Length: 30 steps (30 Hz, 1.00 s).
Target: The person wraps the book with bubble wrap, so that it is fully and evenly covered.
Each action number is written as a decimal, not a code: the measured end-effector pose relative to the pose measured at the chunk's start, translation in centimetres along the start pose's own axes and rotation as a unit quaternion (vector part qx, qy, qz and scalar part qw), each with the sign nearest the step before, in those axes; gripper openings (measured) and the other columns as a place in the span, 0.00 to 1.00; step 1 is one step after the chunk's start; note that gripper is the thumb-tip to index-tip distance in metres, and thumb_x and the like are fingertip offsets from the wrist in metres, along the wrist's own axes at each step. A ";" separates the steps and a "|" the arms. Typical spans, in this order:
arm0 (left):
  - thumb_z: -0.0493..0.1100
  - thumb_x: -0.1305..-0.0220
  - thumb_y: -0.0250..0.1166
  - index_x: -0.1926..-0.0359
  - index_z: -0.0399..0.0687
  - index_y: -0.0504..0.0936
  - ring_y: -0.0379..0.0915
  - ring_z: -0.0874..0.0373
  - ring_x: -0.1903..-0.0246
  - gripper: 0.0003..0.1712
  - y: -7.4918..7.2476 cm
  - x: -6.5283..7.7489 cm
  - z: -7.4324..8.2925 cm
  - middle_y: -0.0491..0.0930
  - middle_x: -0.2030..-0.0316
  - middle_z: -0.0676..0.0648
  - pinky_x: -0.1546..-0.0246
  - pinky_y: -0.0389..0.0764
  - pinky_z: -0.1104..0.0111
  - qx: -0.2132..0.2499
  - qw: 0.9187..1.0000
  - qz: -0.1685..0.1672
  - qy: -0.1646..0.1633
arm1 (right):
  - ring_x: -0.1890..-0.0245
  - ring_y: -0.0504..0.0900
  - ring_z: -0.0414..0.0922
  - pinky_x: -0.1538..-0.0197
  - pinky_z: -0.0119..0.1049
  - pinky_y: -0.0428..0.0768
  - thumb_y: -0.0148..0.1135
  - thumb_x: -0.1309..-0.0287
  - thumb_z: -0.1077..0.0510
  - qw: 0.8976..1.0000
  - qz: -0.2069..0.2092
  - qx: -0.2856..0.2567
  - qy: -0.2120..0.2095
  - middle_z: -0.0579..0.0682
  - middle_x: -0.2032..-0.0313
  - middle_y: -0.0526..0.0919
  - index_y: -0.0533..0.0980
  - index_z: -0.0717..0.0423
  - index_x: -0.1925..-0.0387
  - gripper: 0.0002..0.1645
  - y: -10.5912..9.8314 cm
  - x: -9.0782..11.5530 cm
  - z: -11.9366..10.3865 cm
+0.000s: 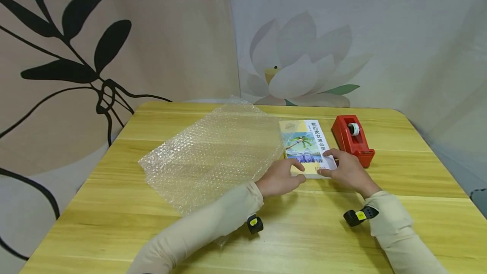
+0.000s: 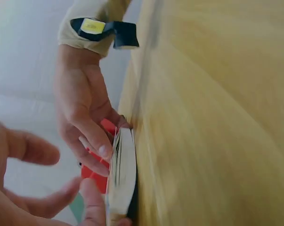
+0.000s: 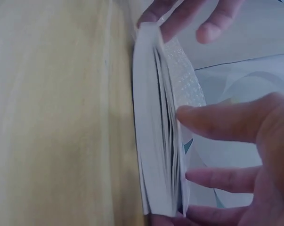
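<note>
A paperback book (image 1: 304, 147) with a palm tree picture on its cover lies flat on the table. My left hand (image 1: 280, 176) is at its lower left corner, with fingers round the edge and over the cover. On the other side, my right hand (image 1: 348, 172) grips the right edge. In the right wrist view, the thumb (image 3: 212, 120) rests on the cover of the book (image 3: 153, 127) while other fingers go round its side. The page edges of the book (image 2: 123, 169) face the left wrist camera. A sheet of bubble wrap (image 1: 217, 151) spreads left of the book.
A red tape dispenser (image 1: 351, 138) with a small roll of tape stands just right of the book, close to my right hand. The wooden table (image 1: 304, 240) ends at a printed cloth backdrop (image 1: 182, 33). My left forearm lies across the near part of the bubble wrap.
</note>
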<state>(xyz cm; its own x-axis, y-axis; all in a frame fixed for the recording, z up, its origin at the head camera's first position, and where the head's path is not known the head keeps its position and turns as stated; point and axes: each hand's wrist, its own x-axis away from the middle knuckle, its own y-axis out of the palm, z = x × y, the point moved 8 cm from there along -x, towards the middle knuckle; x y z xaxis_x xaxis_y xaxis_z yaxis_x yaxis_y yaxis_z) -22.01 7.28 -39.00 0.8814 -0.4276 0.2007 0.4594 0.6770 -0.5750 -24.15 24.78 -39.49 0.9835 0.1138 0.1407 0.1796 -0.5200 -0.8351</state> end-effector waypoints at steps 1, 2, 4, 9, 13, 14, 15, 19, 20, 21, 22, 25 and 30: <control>0.44 0.35 0.62 0.45 0.47 0.81 0.54 0.62 0.89 0.18 -0.1 0.0 0.0 0.67 0.84 0.55 0.84 0.61 0.73 0.022 1.000 0.007 -0.001 | 0.50 0.77 0.60 0.49 0.56 0.78 0.72 0.44 0.46 1.000 0.000 -0.002 0.003 0.69 0.45 0.79 0.73 0.63 0.38 0.39 -0.1 0.1 0.1; 0.44 0.35 0.62 0.45 0.46 0.80 0.52 0.63 0.89 0.18 -0.3 -0.1 0.0 0.62 0.88 0.56 0.86 0.59 0.73 0.039 0.999 0.012 -0.001 | 0.50 0.77 0.60 0.49 0.55 0.78 0.72 0.44 0.46 1.000 -0.002 -0.005 0.008 0.69 0.45 0.79 0.72 0.63 0.37 0.39 -0.1 0.1 0.2; 0.43 0.34 0.61 0.43 0.46 0.80 0.53 0.63 0.90 0.19 -0.5 -0.3 0.0 0.60 0.90 0.56 0.86 0.59 0.73 0.069 0.998 0.016 -0.001 | 0.51 0.77 0.59 0.51 0.52 0.78 0.72 0.44 0.45 1.000 -0.003 -0.013 0.014 0.68 0.45 0.79 0.72 0.63 0.37 0.40 -0.1 0.3 0.4; 0.40 0.32 0.58 0.39 0.44 0.77 0.58 0.61 0.86 0.21 -1.0 -1.1 -0.3 0.68 0.82 0.53 0.79 0.65 0.71 0.113 0.994 -0.008 -0.003 | 0.52 0.79 0.56 0.55 0.39 0.77 0.71 0.44 0.42 0.999 -0.009 -0.044 0.021 0.66 0.46 0.80 0.73 0.62 0.37 0.40 -0.1 0.5 0.8; 0.37 0.29 0.56 0.42 0.42 0.77 0.62 0.59 0.80 0.16 -1.3 -2.0 -0.6 0.68 0.76 0.50 0.72 0.74 0.69 0.149 0.989 -0.022 -0.002 | 0.51 0.79 0.54 0.59 0.34 0.78 0.70 0.41 0.42 0.996 -0.015 -0.089 0.026 0.65 0.43 0.78 0.72 0.61 0.37 0.38 0.0 0.9 1.0; 0.37 0.28 0.55 0.43 0.42 0.77 0.63 0.58 0.80 0.15 -1.4 -2.2 -0.7 0.67 0.77 0.50 0.68 0.78 0.68 0.157 0.987 -0.024 -0.003 | 0.51 0.79 0.54 0.59 0.34 0.80 0.69 0.40 0.43 0.994 -0.016 -0.104 0.026 0.64 0.42 0.77 0.72 0.61 0.37 0.37 0.0 1.0 1.0; 0.37 0.27 0.55 0.44 0.41 0.77 0.64 0.58 0.80 0.14 -1.4 -2.4 -0.7 0.67 0.78 0.50 0.63 0.82 0.65 0.164 0.986 -0.024 -0.004 | 0.52 0.78 0.53 0.60 0.34 0.81 0.68 0.38 0.43 0.993 -0.017 -0.117 0.027 0.64 0.41 0.76 0.72 0.60 0.37 0.37 0.1 1.1 1.0; 0.35 0.26 0.54 0.46 0.39 0.77 0.63 0.58 0.83 0.13 -1.4 -2.9 -0.4 0.65 0.80 0.50 0.46 0.85 0.57 0.184 0.983 -0.015 0.001 | 0.52 0.77 0.52 0.60 0.35 0.83 0.61 0.33 0.43 0.986 -0.019 -0.162 0.032 0.64 0.40 0.74 0.69 0.60 0.35 0.35 0.1 1.3 0.9; 0.35 0.27 0.54 0.46 0.38 0.77 0.62 0.59 0.83 0.12 -1.4 -3.0 -0.3 0.65 0.80 0.50 0.46 0.85 0.57 0.189 0.982 -0.011 0.003 | 0.51 0.76 0.51 0.60 0.34 0.82 0.60 0.32 0.42 0.985 -0.017 -0.168 0.037 0.64 0.39 0.73 0.67 0.59 0.33 0.35 0.1 1.3 1.0; 0.34 0.27 0.55 0.46 0.37 0.77 0.61 0.60 0.83 0.12 -1.4 -3.0 -0.2 0.65 0.79 0.51 0.46 0.85 0.57 0.198 0.980 -0.008 0.005 | 0.50 0.75 0.51 0.60 0.33 0.80 0.59 0.31 0.42 0.984 -0.016 -0.175 0.042 0.64 0.40 0.72 0.66 0.58 0.32 0.35 0.1 1.4 1.0; 0.33 0.28 0.55 0.47 0.37 0.77 0.60 0.61 0.82 0.12 -1.4 -3.1 0.0 0.65 0.78 0.51 0.47 0.85 0.57 0.206 0.979 -0.005 0.006 | 0.49 0.73 0.52 0.59 0.33 0.79 0.57 0.30 0.42 0.982 -0.018 -0.183 0.048 0.64 0.40 0.71 0.64 0.56 0.30 0.35 0.2 1.4 1.1; 0.32 0.29 0.56 0.47 0.37 0.78 0.60 0.62 0.80 0.13 -1.3 -3.1 0.3 0.65 0.76 0.50 0.49 0.86 0.59 0.213 0.977 -0.004 0.009 | 0.45 0.70 0.55 0.55 0.35 0.73 0.54 0.28 0.42 0.975 -0.038 -0.208 0.062 0.65 0.37 0.67 0.56 0.47 0.23 0.39 0.5 1.4 1.5; 0.32 0.28 0.56 0.45 0.37 0.78 0.62 0.61 0.79 0.14 -1.1 -2.9 1.0 0.66 0.74 0.50 0.55 0.86 0.61 0.199 0.980 -0.012 0.021 | 0.39 0.67 0.55 0.51 0.35 0.73 0.52 0.28 0.41 0.959 -0.050 -0.270 0.073 0.64 0.29 0.58 0.51 0.42 0.21 0.40 0.8 1.3 1.9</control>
<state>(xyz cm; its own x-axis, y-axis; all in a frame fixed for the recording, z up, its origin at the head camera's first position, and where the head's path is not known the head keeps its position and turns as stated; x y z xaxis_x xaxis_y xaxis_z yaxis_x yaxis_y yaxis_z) -25.00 8.38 -38.20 0.8686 -0.4645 0.1725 0.4933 0.8434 -0.2131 -22.76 26.10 -40.95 0.9459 0.0868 0.3127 0.2201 -0.8797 -0.4215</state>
